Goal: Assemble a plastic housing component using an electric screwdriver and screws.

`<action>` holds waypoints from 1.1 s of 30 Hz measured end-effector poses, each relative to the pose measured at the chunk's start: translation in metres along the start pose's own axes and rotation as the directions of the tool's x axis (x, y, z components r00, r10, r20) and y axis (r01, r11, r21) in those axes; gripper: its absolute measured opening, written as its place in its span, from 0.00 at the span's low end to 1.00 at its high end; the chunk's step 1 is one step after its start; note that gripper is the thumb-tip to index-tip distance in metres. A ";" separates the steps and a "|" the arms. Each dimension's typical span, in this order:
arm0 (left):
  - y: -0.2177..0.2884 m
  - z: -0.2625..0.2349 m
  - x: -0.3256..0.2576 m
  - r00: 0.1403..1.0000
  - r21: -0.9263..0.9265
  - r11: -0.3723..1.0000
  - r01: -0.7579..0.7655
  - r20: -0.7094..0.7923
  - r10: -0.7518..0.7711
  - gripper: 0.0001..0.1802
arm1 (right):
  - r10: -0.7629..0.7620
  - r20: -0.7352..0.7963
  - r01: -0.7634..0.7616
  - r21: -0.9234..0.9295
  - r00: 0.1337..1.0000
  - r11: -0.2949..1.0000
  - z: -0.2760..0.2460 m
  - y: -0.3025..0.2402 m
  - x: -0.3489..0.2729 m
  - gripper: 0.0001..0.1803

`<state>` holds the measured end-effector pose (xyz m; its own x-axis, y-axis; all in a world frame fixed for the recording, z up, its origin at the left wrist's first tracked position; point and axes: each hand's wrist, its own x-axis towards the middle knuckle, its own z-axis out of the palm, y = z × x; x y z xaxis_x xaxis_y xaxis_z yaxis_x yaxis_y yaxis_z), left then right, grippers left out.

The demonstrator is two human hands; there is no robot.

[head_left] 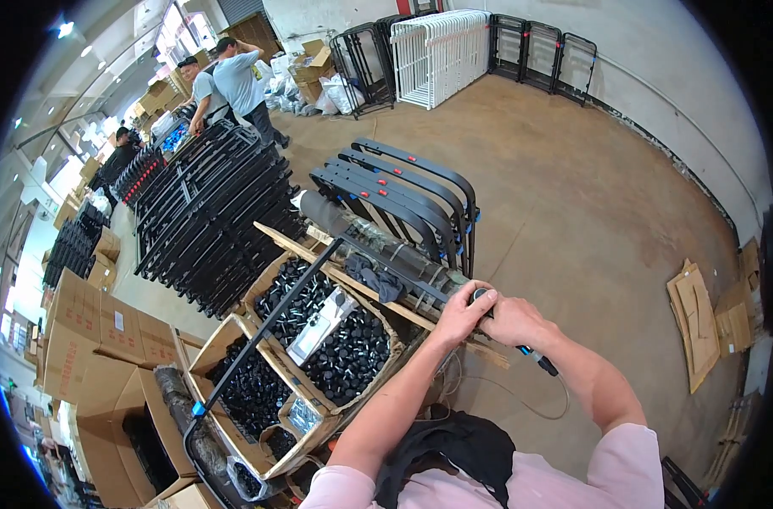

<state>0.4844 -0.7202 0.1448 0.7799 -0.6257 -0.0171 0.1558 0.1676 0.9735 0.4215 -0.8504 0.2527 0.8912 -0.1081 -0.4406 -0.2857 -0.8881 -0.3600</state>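
A black metal tube frame point(272, 324) lies across the boxes, with a blue clip point(199, 409) on its lower left corner. At its right part, my left hand point(463, 316) is closed with the thumb up. My right hand point(515, 321) presses against it, also closed around the frame. A small round black piece point(481, 295) shows between the thumbs; the fingers hide the rest. Below my right wrist sticks out a black end piece point(543, 363) with a blue band; I cannot tell whether it belongs to the frame.
Left of my arms, a wooden-edged box point(263, 360) holds many black round-headed screws and a silver-white packet point(320, 327). Curved black frames point(395, 191) stand ahead, near a tall stack of black frames point(221, 208). A thin hose point(522, 409) loops on the floor. Two people point(234, 81) stand behind.
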 end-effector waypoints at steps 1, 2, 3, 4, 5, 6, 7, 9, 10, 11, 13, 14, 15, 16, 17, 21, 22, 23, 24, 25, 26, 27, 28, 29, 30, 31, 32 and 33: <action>-0.001 0.001 -0.001 1.000 -0.004 1.000 -0.014 -0.026 0.014 0.17 | 0.020 0.038 -0.021 0.016 0.999 1.000 -0.002 -0.003 0.000 0.27; -0.002 0.000 -0.003 0.998 -0.007 1.000 -0.029 -0.053 0.028 0.19 | 0.039 0.077 -0.042 0.030 0.996 0.999 -0.004 -0.005 -0.001 0.26; -0.001 -0.001 -0.005 0.998 -0.009 0.999 -0.030 -0.057 0.030 0.19 | 0.036 0.079 -0.039 0.026 0.996 0.999 -0.007 -0.008 0.000 0.26; 0.000 -0.002 -0.007 1.000 -0.003 1.000 -0.005 -0.028 0.005 0.21 | 0.068 0.158 -0.074 0.035 0.985 0.997 -0.011 -0.010 0.001 0.24; 0.001 -0.003 -0.009 1.000 0.004 1.000 0.020 0.002 -0.020 0.23 | 0.097 0.235 -0.110 0.041 0.967 0.993 -0.012 -0.011 0.003 0.23; 0.000 -0.004 -0.009 0.999 0.071 0.997 -0.041 -0.013 0.042 0.25 | 0.095 0.232 -0.106 0.036 0.968 0.994 -0.005 -0.005 0.010 0.23; 0.001 0.001 -0.007 0.999 0.062 0.997 -0.045 -0.003 0.045 0.25 | 0.078 0.228 -0.103 0.100 0.970 0.990 0.008 0.014 0.022 0.19; 0.004 0.002 -0.009 0.999 0.095 0.995 0.032 -0.001 -0.032 0.24 | 0.055 0.227 -0.093 0.159 0.972 0.983 0.016 0.021 0.028 0.16; 0.004 -0.001 -0.007 1.000 0.139 0.990 -0.021 -0.012 0.023 0.24 | 0.044 0.192 -0.067 0.113 0.980 0.991 0.015 0.017 0.028 0.16; 0.004 -0.003 -0.007 1.000 0.135 0.991 -0.024 -0.012 0.026 0.24 | 0.033 0.157 -0.044 0.066 0.987 0.997 0.013 0.012 0.028 0.17; 0.010 -0.005 -0.008 1.000 0.080 0.997 -0.002 0.022 0.000 0.22 | 0.053 0.160 -0.064 0.069 0.986 0.996 0.003 -0.001 0.021 0.16; 0.009 -0.009 -0.006 0.999 0.063 0.998 -0.016 0.033 0.014 0.22 | 0.064 0.164 -0.077 0.076 0.984 0.994 0.001 -0.008 0.018 0.15; 0.004 -0.010 -0.006 0.999 0.050 0.998 -0.022 0.036 0.020 0.22 | 0.073 0.162 -0.084 0.064 0.984 0.994 0.003 -0.010 0.015 0.15; 0.003 -0.011 -0.002 0.999 0.047 0.999 0.004 0.050 -0.006 0.22 | 0.081 0.131 -0.093 0.090 0.988 0.992 0.006 -0.006 0.018 0.15; 0.003 -0.013 0.000 0.997 0.045 0.999 0.029 0.064 -0.032 0.21 | 0.088 0.100 -0.099 0.115 0.991 0.988 0.010 -0.002 0.022 0.15; 0.017 -0.012 0.002 0.994 -0.021 0.999 -0.024 0.110 0.026 0.19 | 0.158 0.116 -0.180 0.218 0.981 0.959 0.011 0.000 0.023 0.11; 0.021 -0.013 0.001 0.992 -0.057 0.998 -0.007 0.122 0.014 0.19 | 0.151 0.135 -0.180 0.238 0.979 0.954 0.011 -0.001 0.025 0.10; 0.023 -0.015 -0.003 0.993 -0.064 0.998 -0.012 0.116 0.020 0.19 | 0.150 0.136 -0.179 0.228 0.979 0.957 0.014 -0.005 0.024 0.10; 0.026 -0.021 -0.006 0.994 -0.084 0.996 -0.029 0.106 0.038 0.19 | 0.149 0.117 -0.170 0.202 0.982 0.965 0.015 -0.015 0.024 0.10; 0.029 -0.029 -0.006 0.994 -0.101 0.994 -0.046 0.094 0.055 0.19 | 0.144 0.099 -0.160 0.176 0.985 0.971 0.013 -0.025 0.028 0.10; 0.033 -0.039 -0.002 0.994 -0.043 0.994 -0.097 0.053 0.099 0.17 | 0.114 0.100 -0.125 0.119 0.988 0.985 0.007 -0.037 0.035 0.11; 0.040 -0.049 0.000 0.994 -0.042 0.994 -0.097 0.044 0.099 0.17 | 0.107 0.105 -0.119 0.116 0.989 0.986 0.005 -0.045 0.044 0.11; 0.048 -0.062 0.004 0.990 -0.013 0.990 -0.142 0.014 0.142 0.16 | 0.041 0.066 -0.053 0.193 0.997 0.980 0.004 -0.052 0.054 0.12; 0.057 -0.079 0.010 0.983 0.020 0.983 -0.184 -0.016 0.184 0.16 | -0.023 0.024 0.016 0.268 0.999 0.963 0.003 -0.062 0.067 0.14; 0.061 -0.107 0.012 0.989 -0.029 0.990 -0.137 -0.060 0.135 0.14 | -0.071 0.071 0.056 0.199 0.995 0.978 -0.019 -0.115 0.062 0.17; 0.073 -0.123 0.014 0.991 -0.119 0.988 -0.098 -0.099 0.087 0.13 | -0.087 0.088 0.069 0.197 0.992 0.978 -0.024 -0.130 0.083 0.17; 0.077 -0.149 0.020 0.979 -0.086 0.988 -0.130 -0.169 0.114 0.13 | -0.102 0.121 0.089 0.110 0.987 0.990 -0.027 -0.147 0.105 0.18; 0.082 -0.173 0.027 0.962 -0.053 0.986 -0.160 -0.231 0.144 0.13 | -0.110 0.149 0.109 0.020 0.983 0.994 -0.029 -0.164 0.125 0.19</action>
<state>0.6235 -0.5914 0.1842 0.9128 -0.4021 0.0711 0.0605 0.3054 0.9503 0.5897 -0.7316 0.2806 0.8546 0.0583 -0.5160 -0.1942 -0.8856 -0.4218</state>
